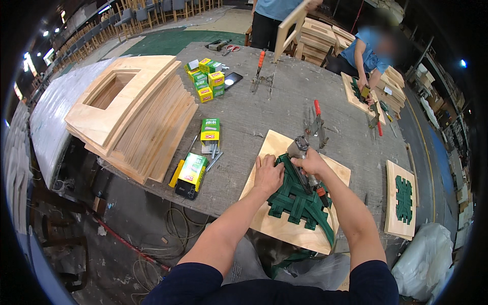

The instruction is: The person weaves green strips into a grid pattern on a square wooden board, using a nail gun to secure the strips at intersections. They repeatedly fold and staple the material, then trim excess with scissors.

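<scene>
I've got the right hand (312,163) clamped round the staple gun (298,146), left hand (268,175) on the green webbing (296,205), pinching or not I can't tell; webbing's across the plywood panel (271,146), at the table's (239,147) near edge.

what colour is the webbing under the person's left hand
The webbing is dark green, showing best in the head view, under the left hand.
</scene>
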The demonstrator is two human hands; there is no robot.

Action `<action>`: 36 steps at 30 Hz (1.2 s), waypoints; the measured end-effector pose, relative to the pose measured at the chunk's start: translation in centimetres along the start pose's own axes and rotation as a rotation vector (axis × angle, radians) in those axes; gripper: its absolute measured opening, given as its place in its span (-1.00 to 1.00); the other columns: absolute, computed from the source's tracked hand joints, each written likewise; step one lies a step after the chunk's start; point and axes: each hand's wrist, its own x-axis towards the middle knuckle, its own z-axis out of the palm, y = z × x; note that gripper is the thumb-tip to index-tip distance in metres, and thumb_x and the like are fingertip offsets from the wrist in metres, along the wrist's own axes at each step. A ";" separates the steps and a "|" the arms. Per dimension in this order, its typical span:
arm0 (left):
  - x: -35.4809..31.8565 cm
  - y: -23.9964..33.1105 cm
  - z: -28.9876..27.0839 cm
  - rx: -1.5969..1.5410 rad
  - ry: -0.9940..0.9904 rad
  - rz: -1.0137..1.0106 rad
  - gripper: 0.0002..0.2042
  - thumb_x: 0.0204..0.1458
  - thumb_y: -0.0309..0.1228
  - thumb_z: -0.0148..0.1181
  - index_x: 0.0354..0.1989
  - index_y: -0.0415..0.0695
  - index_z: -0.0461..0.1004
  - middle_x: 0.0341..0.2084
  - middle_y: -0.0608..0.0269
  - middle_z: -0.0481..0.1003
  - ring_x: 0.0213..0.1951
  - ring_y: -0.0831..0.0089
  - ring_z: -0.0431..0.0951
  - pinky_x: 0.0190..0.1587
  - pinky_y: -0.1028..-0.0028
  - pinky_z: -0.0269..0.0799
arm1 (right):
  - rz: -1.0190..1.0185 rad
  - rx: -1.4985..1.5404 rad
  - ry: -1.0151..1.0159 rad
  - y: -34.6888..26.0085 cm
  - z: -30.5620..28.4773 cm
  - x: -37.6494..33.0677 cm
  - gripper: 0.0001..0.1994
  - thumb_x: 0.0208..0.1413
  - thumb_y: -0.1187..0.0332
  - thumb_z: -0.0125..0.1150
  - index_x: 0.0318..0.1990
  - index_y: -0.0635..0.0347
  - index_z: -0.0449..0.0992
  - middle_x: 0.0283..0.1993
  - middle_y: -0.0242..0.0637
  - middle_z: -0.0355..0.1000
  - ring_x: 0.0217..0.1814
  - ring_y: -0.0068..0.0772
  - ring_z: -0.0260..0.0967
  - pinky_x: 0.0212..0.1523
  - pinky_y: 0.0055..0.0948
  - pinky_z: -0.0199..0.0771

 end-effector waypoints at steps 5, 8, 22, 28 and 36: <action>0.3 0.3 0.1 0.003 -0.014 0.022 -0.76 0.17 -0.28 0.23 -0.05 -0.02 0.66 -0.03 0.08 0.44 0.20 0.16 0.37 0.35 -0.16 0.08 | 0.009 0.062 -0.044 0.8 -1.2 0.7 -0.69 0.18 0.33 0.40 -0.01 0.27 0.50 -0.34 -0.38 0.47 -0.56 -0.54 0.35 -0.60 -0.46 0.34; 0.2 -0.2 0.1 0.003 0.005 0.005 -0.76 0.17 -0.28 0.23 -0.04 -0.03 0.65 0.03 0.05 0.44 0.24 0.13 0.36 0.35 -0.17 0.08 | 0.047 0.172 -0.073 0.6 -3.3 -0.6 -0.66 0.20 0.29 0.39 0.03 0.24 0.47 -0.32 -0.36 0.48 -0.56 -0.54 0.37 -0.60 -0.45 0.36; 0.6 1.1 1.0 0.042 -0.002 0.050 -0.75 0.17 -0.29 0.22 -0.02 -0.05 0.59 0.11 0.04 0.44 0.26 0.08 0.35 0.32 -0.04 0.11 | 0.397 0.908 0.403 25.6 -19.9 -14.2 -0.67 0.23 0.04 0.37 -0.18 0.09 0.47 -0.41 -0.34 0.43 -0.57 -0.40 0.36 -0.59 -0.25 0.47; 0.5 1.0 1.1 0.050 0.027 0.034 -0.73 0.18 -0.26 0.21 0.01 -0.03 0.58 0.17 0.01 0.43 0.27 0.07 0.36 0.37 -0.05 0.10 | 0.493 0.600 0.512 28.8 -19.5 -14.3 -0.65 0.20 0.11 0.41 -0.10 0.20 0.54 -0.35 -0.24 0.48 -0.46 -0.21 0.48 -0.48 -0.09 0.55; -2.5 1.1 -2.7 -0.242 0.119 -0.130 -0.69 0.28 -0.39 0.13 0.14 -0.21 0.54 0.25 -0.22 0.36 0.27 -0.08 0.39 0.32 0.15 0.32 | 0.020 -0.148 0.578 24.2 -11.2 -21.6 -0.64 0.08 0.22 0.43 -0.05 0.26 0.61 -0.26 -0.09 0.62 -0.20 -0.18 0.62 -0.15 -0.22 0.57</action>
